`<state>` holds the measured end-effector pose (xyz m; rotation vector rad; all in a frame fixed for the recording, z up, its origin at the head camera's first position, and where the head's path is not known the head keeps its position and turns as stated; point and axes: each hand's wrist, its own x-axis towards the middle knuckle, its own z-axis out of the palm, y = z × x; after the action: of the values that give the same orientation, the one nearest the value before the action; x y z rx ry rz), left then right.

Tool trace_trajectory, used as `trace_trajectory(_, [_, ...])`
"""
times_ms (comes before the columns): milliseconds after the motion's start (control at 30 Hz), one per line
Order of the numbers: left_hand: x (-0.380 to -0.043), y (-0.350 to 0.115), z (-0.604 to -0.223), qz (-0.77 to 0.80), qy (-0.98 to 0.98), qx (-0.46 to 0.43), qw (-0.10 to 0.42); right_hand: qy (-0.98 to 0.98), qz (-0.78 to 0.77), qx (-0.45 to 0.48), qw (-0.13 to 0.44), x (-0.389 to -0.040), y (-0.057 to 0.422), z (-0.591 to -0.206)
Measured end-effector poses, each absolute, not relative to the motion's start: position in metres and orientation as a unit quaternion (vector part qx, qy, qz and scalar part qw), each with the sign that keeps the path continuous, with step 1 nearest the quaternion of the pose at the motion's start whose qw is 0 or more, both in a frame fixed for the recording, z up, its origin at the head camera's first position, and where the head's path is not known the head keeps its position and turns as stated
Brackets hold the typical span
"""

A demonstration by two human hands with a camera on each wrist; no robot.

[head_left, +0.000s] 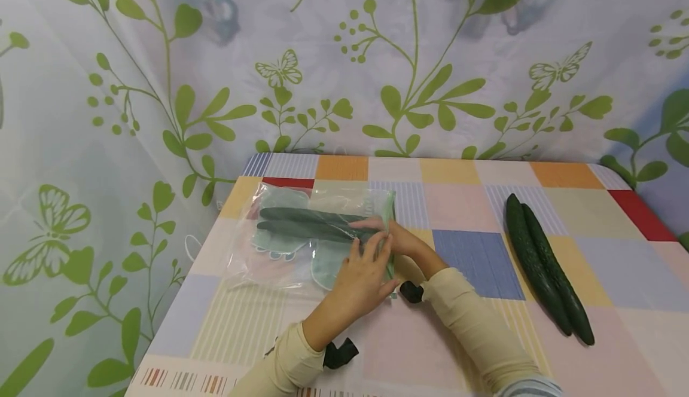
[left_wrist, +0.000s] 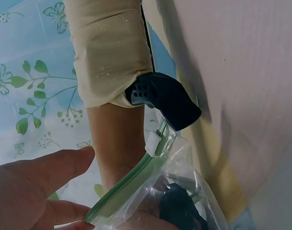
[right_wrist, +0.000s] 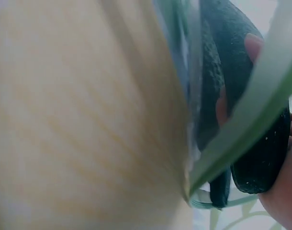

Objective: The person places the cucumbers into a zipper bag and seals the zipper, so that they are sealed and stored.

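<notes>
We see a clear zip bag [head_left: 242, 272] lying on a patchwork-covered table [head_left: 479, 265], its mouth toward three o'clock. A pair of dark green cucumbers [head_left: 307, 215] lies inside, side by side, their far ends toward nine o'clock. Through the plastic we make out large pale green shapes. A green zip strip [left_wrist: 131, 178] edges the mouth; in the left wrist view a white slider [left_wrist: 153, 143] sits near the strip's one-o'clock end.

The right hand [head_left: 399, 237] reaches in at the mouth and grips the cucumbers' near end; we can see fingers curled round one, but cannot tell whether it holds both. The left hand [head_left: 360, 277], coming in from six o'clock, rests its spread fingers on the bag's mouth, thumb apart.

At three o'clock from the bag, well apart, two loose cucumbers [head_left: 546, 271] touch along their length, slanting from eleven to five o'clock. Beige sleeves [head_left: 479, 319] cover both forearms. Beyond the table's twelve-o'clock edge hangs a pale curtain [head_left: 334, 74] printed with green leaves and butterflies.
</notes>
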<state>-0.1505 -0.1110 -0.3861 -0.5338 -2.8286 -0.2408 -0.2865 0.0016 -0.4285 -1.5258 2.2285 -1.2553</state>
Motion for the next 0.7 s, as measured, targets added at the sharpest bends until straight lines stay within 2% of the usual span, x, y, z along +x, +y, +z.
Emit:
trace_trajectory(100, [-0.151,-0.11,-0.387,-0.084,-0.971,-0.187,0.119,0.755,-0.371,-0.539,0.048,-0.285,-0.002,-0.427])
trace_trajectory(200, [-0.151,-0.11,-0.388,-0.089,-0.972,-0.188,0.111,0.766,-0.334,-0.548,0.042,-0.285,-0.007,-0.427])
trace_trajectory(467, [-0.154,-0.109,-0.391,-0.112,-0.972,-0.189,0.084,0.826,-0.258,-0.491,0.099,-0.28,-0.001,-0.426])
trace_trajectory(700, [-0.158,-0.106,-0.394,-0.133,-0.97,-0.194,0.059,0.859,-0.268,-0.414,0.136,-0.284,0.036,-0.434])
